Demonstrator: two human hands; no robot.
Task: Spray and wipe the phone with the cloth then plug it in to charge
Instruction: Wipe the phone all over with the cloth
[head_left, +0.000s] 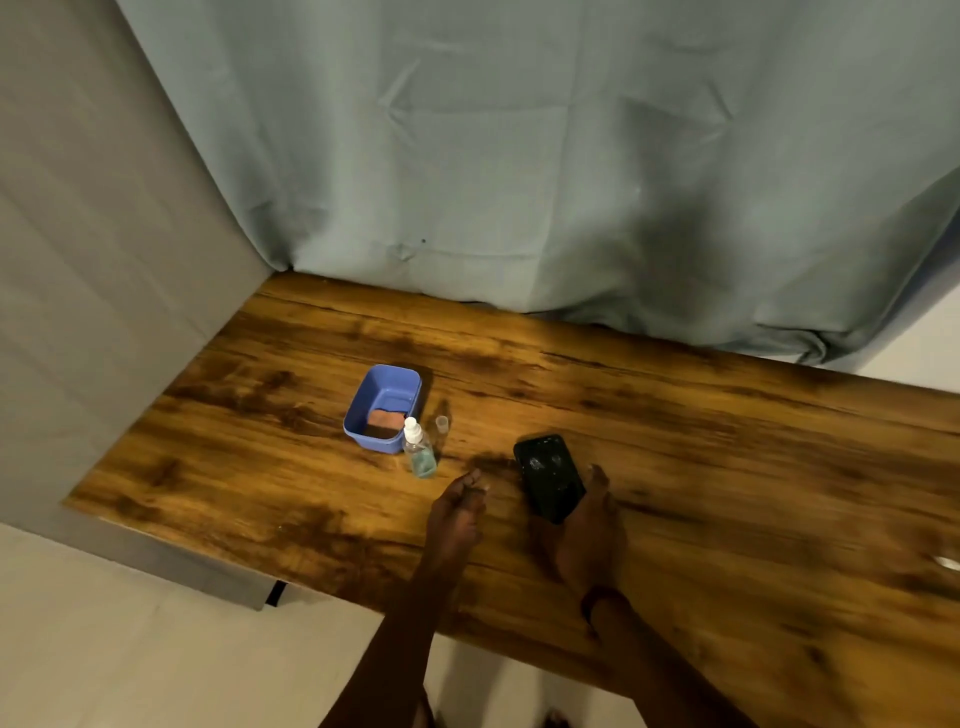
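A black phone (549, 477) lies screen up with droplets on its glass, held from beneath and along its right side by my right hand (587, 535). My left hand (457, 512) hovers over the table just left of the phone, fingers loosely together, holding nothing. A small clear spray bottle (418, 451) with bluish liquid and a white nozzle stands ahead of my left hand. Its clear cap (442, 423) stands beside it. A pinkish-orange cloth (385, 422) lies folded inside a blue plastic tub (384, 382).
The wooden table (727, 493) runs to the right, with its front edge near me. A grey-blue curtain (519, 156) hangs behind the table and a grey panel (93, 312) stands on the left. Something small and pale (945, 561) lies at the right edge.
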